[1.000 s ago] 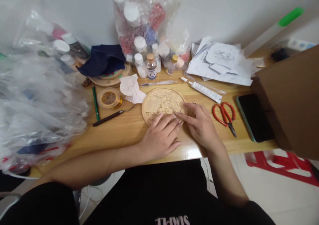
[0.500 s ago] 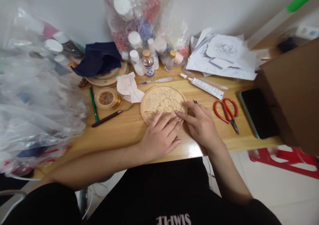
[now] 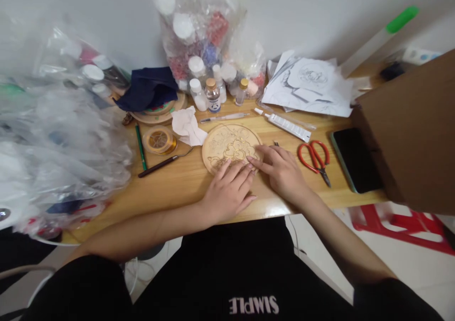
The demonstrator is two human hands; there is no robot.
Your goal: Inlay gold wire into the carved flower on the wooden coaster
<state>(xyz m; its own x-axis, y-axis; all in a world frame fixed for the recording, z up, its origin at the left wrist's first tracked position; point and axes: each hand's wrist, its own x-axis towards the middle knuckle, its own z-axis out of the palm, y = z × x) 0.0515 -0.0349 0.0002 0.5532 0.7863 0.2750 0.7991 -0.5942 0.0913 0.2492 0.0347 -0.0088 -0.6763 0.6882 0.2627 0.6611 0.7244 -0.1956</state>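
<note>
A round wooden disc (image 3: 222, 138) lies on the table, bearing a line-drawn floral pattern partly outlined in gold wire. My left hand (image 3: 229, 188) rests over its lower edge, fingers stretched out and slightly spread on the pattern. From the right, my right hand (image 3: 282, 169) touches the disc's right side with thumb and forefinger apart; its other fingers are partly hidden. Just beyond that hand a small dark metal tip (image 3: 276, 143) shows, the rest covered. Left of the disc are a spool of gold wire (image 3: 159, 140), a dark-handled hooked tool (image 3: 158, 166) and a crumpled tissue (image 3: 189, 127).
Red-handled pliers (image 3: 314, 160) and a phone (image 3: 355, 160) lie to the right, beside a cardboard box (image 3: 408, 136). Behind the disc are a pen (image 3: 225, 117), a white tube (image 3: 287, 126), small bottles (image 3: 213, 98) and printed drawings (image 3: 309, 84). Plastic bags (image 3: 71, 145) crowd the left.
The camera view has shifted slightly. Both hands stay at the disc in almost the same pose, with the right fingers moved only a little, if at all.
</note>
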